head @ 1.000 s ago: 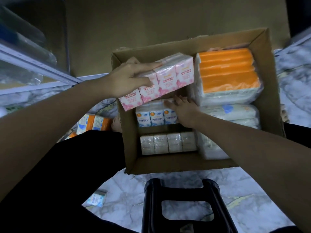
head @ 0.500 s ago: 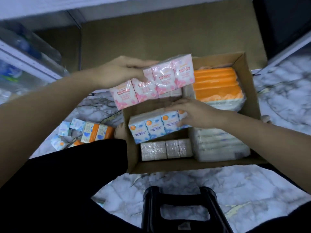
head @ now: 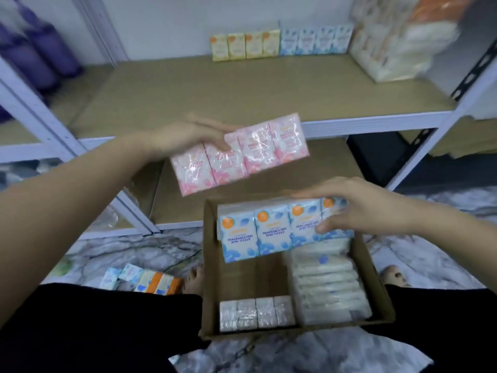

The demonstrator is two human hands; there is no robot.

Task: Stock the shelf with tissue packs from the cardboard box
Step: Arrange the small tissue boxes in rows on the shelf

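I hold a pink pack point(head: 239, 154) in my left hand point(head: 185, 138) above the box point(head: 209, 265), fingers pinching its upper edge, while my right hand point(head: 360, 208) clamps one end of a blue pack point(head: 271, 230) lifted over the box, thumb in front and fingers behind, both bound for the shelf point(head: 242, 90). Film-wrapped four-in-a-row bundles, they look light, soft and a little slick, so I judge gripping across the narrow thickness safest. Left in the box: a pale small pack point(head: 255, 313) and stacked white packs point(head: 325, 286); on the shelf stand yellow packs point(head: 244, 45) and blue ones point(head: 316, 40)
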